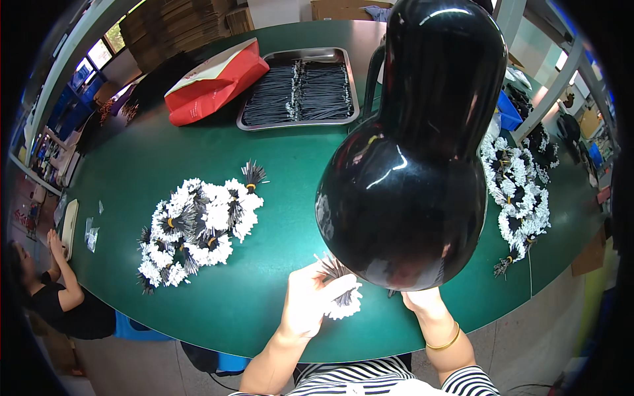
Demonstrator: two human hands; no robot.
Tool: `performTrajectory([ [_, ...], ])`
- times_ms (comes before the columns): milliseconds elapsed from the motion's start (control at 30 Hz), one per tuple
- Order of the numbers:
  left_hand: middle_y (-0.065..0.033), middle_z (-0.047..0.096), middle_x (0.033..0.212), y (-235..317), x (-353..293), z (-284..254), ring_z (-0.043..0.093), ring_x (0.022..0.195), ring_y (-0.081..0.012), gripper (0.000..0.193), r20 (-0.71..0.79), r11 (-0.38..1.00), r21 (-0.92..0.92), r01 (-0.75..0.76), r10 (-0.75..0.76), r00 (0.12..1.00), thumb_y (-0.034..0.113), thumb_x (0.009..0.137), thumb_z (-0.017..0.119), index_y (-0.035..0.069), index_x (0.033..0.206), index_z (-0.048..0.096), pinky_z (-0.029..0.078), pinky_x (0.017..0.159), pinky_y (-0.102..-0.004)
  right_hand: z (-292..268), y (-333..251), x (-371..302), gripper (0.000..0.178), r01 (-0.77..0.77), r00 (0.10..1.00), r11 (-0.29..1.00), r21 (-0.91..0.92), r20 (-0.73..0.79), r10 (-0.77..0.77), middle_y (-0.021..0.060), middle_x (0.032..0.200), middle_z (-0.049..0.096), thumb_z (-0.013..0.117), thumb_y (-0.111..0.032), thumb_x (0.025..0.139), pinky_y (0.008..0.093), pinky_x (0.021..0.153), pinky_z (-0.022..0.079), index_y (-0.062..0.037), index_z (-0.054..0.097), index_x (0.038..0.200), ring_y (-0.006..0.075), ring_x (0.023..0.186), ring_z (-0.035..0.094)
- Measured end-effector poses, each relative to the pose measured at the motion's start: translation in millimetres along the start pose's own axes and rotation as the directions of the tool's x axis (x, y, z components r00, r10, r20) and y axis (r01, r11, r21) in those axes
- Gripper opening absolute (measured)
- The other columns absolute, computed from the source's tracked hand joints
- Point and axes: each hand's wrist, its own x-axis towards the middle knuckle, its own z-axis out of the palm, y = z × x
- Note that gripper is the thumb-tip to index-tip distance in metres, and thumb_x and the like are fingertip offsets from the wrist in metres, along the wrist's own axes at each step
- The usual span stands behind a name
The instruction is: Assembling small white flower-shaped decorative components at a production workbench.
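Near the front edge of the green table (257, 297), my left hand (305, 300) is closed around a bundle of short black wires with white connectors (345, 305). The connectors fan out beside my thumb, toward the right. A big glossy black gourd-shaped object (409, 204) fills the view above my hands. It hides the fingers of my right hand (424, 301); only the back of the hand and the wrist show below its rim. A small dark tip pokes out left of that hand. Whether my right hand holds anything is hidden.
Tied wire bundles (191, 231) lie heaped to the left, and another pile of bundles (522, 198) lies at right. Farther back are a metal tray (297, 125) of black wires and a red paper bag (214, 89). Another person (56, 290) sits at the left edge.
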Motion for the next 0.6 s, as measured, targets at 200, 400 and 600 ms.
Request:
performTrajectory([
  [200, -0.0085, 0.060, 0.082, -6.0, -3.4, -2.4, 0.057, 0.069, -0.0101, 0.022, 0.061, 0.921, 0.388, -0.045, 0.023, 0.998, -0.006, 0.077, 0.056, -0.007, 0.099, 0.057, 0.046, 0.064, -0.0203, -3.9, 6.6, -6.6, 0.050, -0.094, 0.992, 0.915, -0.391, 0.040, 0.119, 0.0102, 0.121, 0.043, 0.059, -0.004, 0.079, 0.0288, 0.091, 0.036, 0.0012, 0.036, 0.123, 0.0174, 0.108, 0.044],
  [400, -0.0131, 0.060, 0.092, -5.5, -2.8, -2.6, 0.057, 0.075, -0.0119, 0.028, 0.076, 0.992, 0.083, -0.095, 0.089, 0.993, 0.000, 0.081, 0.051, -0.012, 0.106, 0.051, 0.046, 0.068, -0.0211, -3.7, 5.6, -2.4, 0.061, 0.021, 0.993, 0.998, -0.063, 0.121, -0.013, 0.0109, 0.126, 0.039, 0.061, -0.008, 0.079, 0.0305, 0.097, 0.032, 0.0022, 0.028, 0.129, 0.0183, 0.114, 0.040],
  [600, -0.0153, 0.059, 0.094, -7.5, -3.5, -3.1, 0.058, 0.077, -0.0145, 0.033, -0.014, 0.999, 0.030, -0.025, 0.025, 1.000, 0.010, 0.083, 0.052, -0.015, 0.105, 0.051, 0.048, 0.068, -0.0241, -2.6, 4.2, -3.0, 0.060, 0.019, 0.988, 0.999, 0.049, 0.152, -0.026, 0.0107, 0.127, 0.038, 0.059, -0.008, 0.080, 0.0301, 0.097, 0.031, 0.0026, 0.026, 0.130, 0.0179, 0.115, 0.039],
])
